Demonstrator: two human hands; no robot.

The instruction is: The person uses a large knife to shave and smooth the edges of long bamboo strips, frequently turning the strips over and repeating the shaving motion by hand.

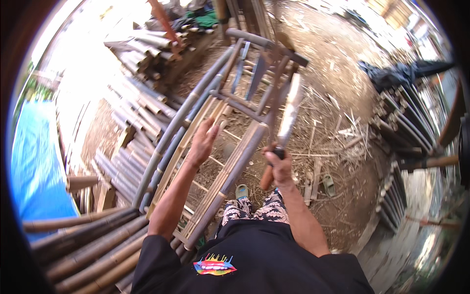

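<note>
My right hand (280,166) is closed around the black handle of a machete (290,108), whose broad, shiny blade points away from me. A brown wooden handle (267,177) sticks out below the same hand; what it belongs to is unclear. My left hand (203,139) has its fingers stretched out over the left rail of a bamboo frame (235,164), beside a small pale curved piece (222,125). I cannot tell whether the fingers touch it. At the frame's far end rests a handsaw (254,77), with a second bluish blade (238,73) beside it.
Stacked bamboo poles (142,103) lie left, with more poles (98,245) at lower left near a blue tarp (41,161). Upright poles (404,117) stand right under dark cloth (401,73). Shavings litter the dirt ground (338,117). A slipper (329,185) lies right of my legs.
</note>
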